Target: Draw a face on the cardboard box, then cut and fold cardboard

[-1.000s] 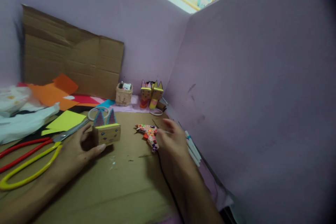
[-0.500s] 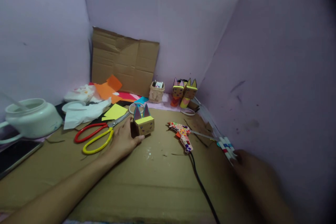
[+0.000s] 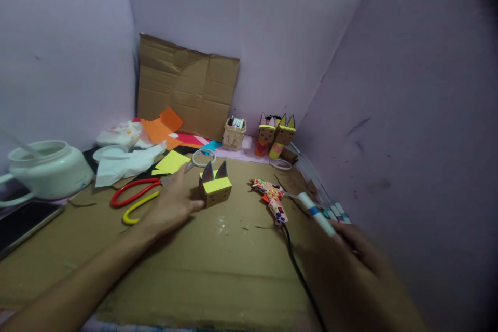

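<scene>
A small cardboard box figure (image 3: 218,192) with a yellow top, drawn face dots and two pointed ears stands on the cardboard sheet. Just left of it is my left hand (image 3: 173,207), fingers apart and holding nothing; it partly covers the scissors (image 3: 134,192) with red and yellow handles. At the right, my right hand (image 3: 356,246) grips a white marker (image 3: 316,212) with a blue band, raised off the surface. Several other markers (image 3: 337,212) lie behind that hand by the wall. A flower-patterned glue gun (image 3: 272,198) rests between the box figure and the marker.
A black cord (image 3: 299,270) runs from the glue gun to the front edge. White pot (image 3: 50,176) and phone (image 3: 27,228) are at left. Two finished-looking figures (image 3: 286,135), a marker basket (image 3: 234,135) and leaning cardboard (image 3: 187,88) stand at the back.
My right hand has lifted a marker from the group by the wall and moved it left. My left hand has let go of the box figure and drawn slightly left.
</scene>
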`<state>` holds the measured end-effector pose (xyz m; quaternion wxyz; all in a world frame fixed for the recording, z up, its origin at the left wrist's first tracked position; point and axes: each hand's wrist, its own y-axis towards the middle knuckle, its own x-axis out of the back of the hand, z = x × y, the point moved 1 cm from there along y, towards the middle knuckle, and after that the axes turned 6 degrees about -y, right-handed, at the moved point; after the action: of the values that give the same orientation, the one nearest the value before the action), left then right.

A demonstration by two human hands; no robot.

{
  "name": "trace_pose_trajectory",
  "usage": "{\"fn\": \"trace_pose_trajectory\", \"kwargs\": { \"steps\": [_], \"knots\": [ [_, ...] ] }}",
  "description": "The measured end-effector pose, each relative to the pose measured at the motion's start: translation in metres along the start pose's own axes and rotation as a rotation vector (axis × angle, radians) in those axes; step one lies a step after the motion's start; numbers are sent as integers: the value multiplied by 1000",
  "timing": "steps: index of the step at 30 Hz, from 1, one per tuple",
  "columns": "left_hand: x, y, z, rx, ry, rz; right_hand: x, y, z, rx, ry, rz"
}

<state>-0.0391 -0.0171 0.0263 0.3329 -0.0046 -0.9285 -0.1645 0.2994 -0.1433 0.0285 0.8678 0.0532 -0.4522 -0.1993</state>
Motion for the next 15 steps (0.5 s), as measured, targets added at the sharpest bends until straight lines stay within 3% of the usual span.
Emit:
{"fn": "trace_pose_trajectory", "kwargs": {
  "steps": [1, 2, 3, 4, 5, 7, 9, 11, 15],
  "knots": [
    [7, -7, -4, -22, -6, -67, -7, -6, 14, 37, 83, 120],
    [14, -16, -9, -172, -19, -221, -15, -13, 28, 43, 139, 231],
    [17, -26, -15, -375, 7, -287, -23, -19, 40, 31, 160, 330],
    [17, -36, -20, -569, 46, -271, -30, -25, 52, 26, 172, 415],
    [14, -46, -24, -766, 89, -159, -37, -31, 62, 40, 182, 484],
    [3, -63, -28, -929, 205, 32, -48, -38, 78, 102, 182, 578],
    [-10, -73, -28, -987, 273, 159, -57, -40, 89, 188, 123, 626],
    [-17, -76, -26, -993, 299, 210, -64, -39, 95, 310, 8, 643],
    [-11, -76, -31, -1000, 290, 264, -73, -40, 96, 730, -246, 467]
  ]
}}
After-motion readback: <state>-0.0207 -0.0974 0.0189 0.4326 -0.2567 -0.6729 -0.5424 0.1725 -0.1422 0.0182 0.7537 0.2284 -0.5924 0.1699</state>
